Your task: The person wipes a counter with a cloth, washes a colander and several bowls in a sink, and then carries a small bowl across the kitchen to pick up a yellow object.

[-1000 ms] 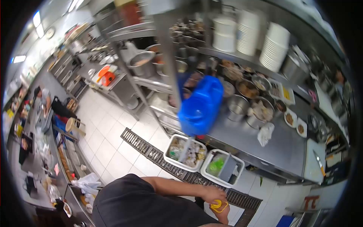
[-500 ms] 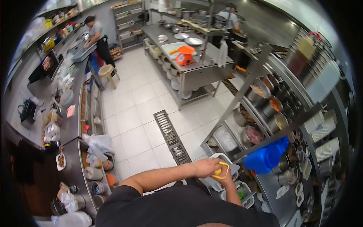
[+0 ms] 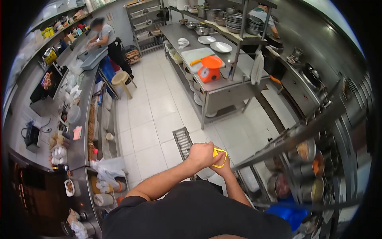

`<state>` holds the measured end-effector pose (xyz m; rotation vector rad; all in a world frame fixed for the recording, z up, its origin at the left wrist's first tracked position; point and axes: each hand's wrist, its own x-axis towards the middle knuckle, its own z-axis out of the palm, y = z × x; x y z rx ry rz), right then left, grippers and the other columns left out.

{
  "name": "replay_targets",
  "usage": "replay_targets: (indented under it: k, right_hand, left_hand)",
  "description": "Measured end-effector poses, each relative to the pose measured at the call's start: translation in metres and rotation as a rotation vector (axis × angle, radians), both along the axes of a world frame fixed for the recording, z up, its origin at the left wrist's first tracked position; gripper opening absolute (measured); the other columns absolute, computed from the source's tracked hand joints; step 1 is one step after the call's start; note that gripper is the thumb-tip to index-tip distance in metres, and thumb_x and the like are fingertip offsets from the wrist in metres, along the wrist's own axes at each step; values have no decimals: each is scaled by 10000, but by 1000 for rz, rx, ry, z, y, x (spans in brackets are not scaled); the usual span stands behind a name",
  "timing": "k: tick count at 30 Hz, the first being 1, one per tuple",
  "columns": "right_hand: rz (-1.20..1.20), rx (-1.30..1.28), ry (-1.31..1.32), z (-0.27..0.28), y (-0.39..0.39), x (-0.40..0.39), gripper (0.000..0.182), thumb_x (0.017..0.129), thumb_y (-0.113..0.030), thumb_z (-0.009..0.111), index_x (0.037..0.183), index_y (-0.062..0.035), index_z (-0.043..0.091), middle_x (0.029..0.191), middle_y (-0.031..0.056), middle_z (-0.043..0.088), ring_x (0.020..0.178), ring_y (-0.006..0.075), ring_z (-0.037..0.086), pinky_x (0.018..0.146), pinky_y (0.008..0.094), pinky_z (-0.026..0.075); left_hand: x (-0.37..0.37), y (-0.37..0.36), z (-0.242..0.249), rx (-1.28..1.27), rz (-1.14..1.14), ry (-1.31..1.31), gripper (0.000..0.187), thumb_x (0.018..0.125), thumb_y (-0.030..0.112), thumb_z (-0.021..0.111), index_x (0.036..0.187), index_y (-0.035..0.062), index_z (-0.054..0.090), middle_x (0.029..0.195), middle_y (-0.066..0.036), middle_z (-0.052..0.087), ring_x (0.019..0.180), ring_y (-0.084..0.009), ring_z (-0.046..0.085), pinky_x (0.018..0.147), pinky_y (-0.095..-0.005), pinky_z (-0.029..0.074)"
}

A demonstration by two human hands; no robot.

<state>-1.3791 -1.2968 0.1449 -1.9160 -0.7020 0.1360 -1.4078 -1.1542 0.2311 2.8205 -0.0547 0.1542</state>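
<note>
A small yellow object with an open loop [image 3: 221, 159] is held between my two hands, in front of my chest and over the tiled floor. My left hand [image 3: 202, 154] is closed on its left side, seen from the back. On the right side my right hand [image 3: 223, 166] is wrapped round it, with the yellow loop showing across the fingers. The hands are close together and seem to touch. What exactly the yellow object is cannot be made out.
A steel table [image 3: 229, 89] with an orange scale [image 3: 209, 71] stands ahead. A rack of food pots [image 3: 302, 153] is close on the right; a counter [image 3: 81, 135] runs left. A stool [image 3: 121, 80] and a person [image 3: 105, 38] are at the back left, another person [image 3: 262, 16] back right.
My view has turned and shifted forward. Both hands, still on the yellow object, now show over the floor near the drain grate instead of over the white containers beside the rack.
</note>
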Motion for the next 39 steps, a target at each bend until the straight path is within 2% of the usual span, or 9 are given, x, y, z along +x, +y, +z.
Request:
replay_targets:
  k: [5,6,10,21,24,30,36,38,39]
  right_hand:
    - [88,0,-69,-9,58,122,658,646,-303,869,1220,-86,630,1233,106,658,1180,341,612,983,398,504]
    - [118,-8,-100,13,72,143,647,646,-301,865,1210,-82,637,1224,108,661,1167,344,619,975,399,510]
    - [223,54,-364,55,131,224,582,651,-277,843,1160,-67,653,1188,115,675,1094,338,652,908,404,535]
    - [189,-4,-261,137,369,450,419,696,-255,825,1049,-75,688,1096,106,713,999,327,681,850,388,546]
    - [45,123,-330,160,442,535,324,707,-249,835,925,-61,685,908,96,704,861,315,669,788,397,528]
    - [-146,167,-256,180,523,691,297,763,-275,820,872,-41,671,833,86,693,760,270,656,727,352,520]
    - [-386,-40,-333,134,557,814,387,748,-414,820,933,-93,711,887,73,730,832,271,702,748,362,546]
    - [-443,-108,-279,110,553,842,444,713,-475,826,972,-131,719,941,75,734,882,285,707,760,365,554]
    - [-521,-80,-280,97,552,850,473,706,-485,833,987,-124,714,954,77,732,887,277,706,767,366,555]
  left_hand:
    - [80,61,30,36,0,17,587,842,611,647,1116,92,640,958,-154,684,818,-314,711,688,-427,573]
    - [94,76,32,-54,-44,11,489,866,478,681,1238,170,604,1071,-138,647,907,-332,692,760,-435,570]
    - [150,133,67,-8,-64,13,413,880,287,688,1250,132,590,1024,-126,655,889,-343,680,803,-436,556]
    - [385,364,119,-64,-25,-515,440,815,291,768,1140,31,623,900,-115,682,696,-302,688,608,-370,558]
    - [477,462,137,-309,27,-554,433,872,235,745,1229,22,627,862,-88,691,682,-142,663,621,-285,547]
    - [741,646,8,-1378,266,-89,381,1039,294,501,1205,-30,611,858,-91,644,613,-133,581,574,-277,564]
    - [911,684,-147,-1332,380,25,365,1043,313,458,1039,-10,628,809,-98,635,632,-142,610,529,-279,552]
    - [952,693,-196,-1086,385,79,404,1018,352,485,1014,-11,662,849,-160,691,702,-253,676,613,-364,581]
    - [972,699,-226,-737,377,23,405,1002,354,507,986,-19,665,862,-187,691,738,-307,679,676,-417,573]
